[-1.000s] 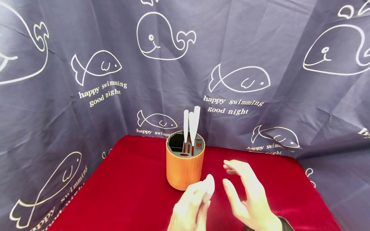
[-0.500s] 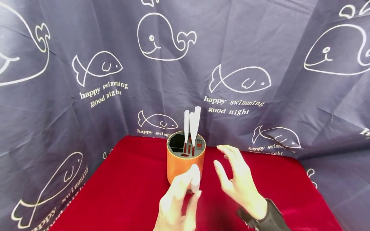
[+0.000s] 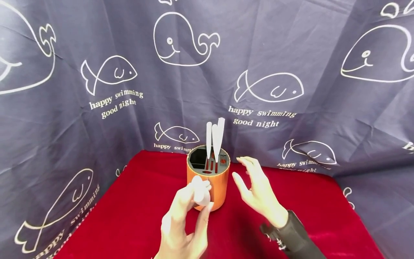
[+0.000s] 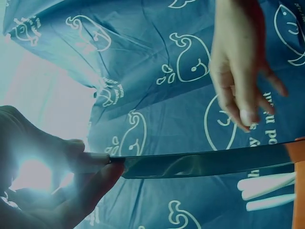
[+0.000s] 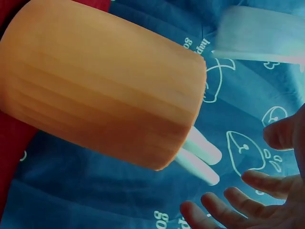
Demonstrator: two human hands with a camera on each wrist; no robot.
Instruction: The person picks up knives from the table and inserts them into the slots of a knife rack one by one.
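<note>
My left hand (image 3: 182,226) grips the white handle of a kitchen knife (image 3: 201,192) in front of the knife holder. In the left wrist view the blade (image 4: 205,164) runs out towards the orange holder. A broad, squared blade end (image 5: 259,33) shows beyond the holder's top in the right wrist view. The round orange knife holder (image 3: 220,189) has a dark slotted top, from which several white handles (image 3: 217,142) stick up. Just right of the holder, my right hand (image 3: 258,190) hovers with fingers spread and holds nothing.
A red cloth (image 3: 129,216) covers the table under the holder. Behind and on both sides hangs a grey-blue curtain (image 3: 265,39) with white whale and fish drawings. The holder's large black opening (image 3: 197,158) is on its left, narrow slots nearer the middle.
My left hand has moved left and up with the knife, whose handle now overlaps the holder's front. My right hand has moved left and forward, closer to the holder.
</note>
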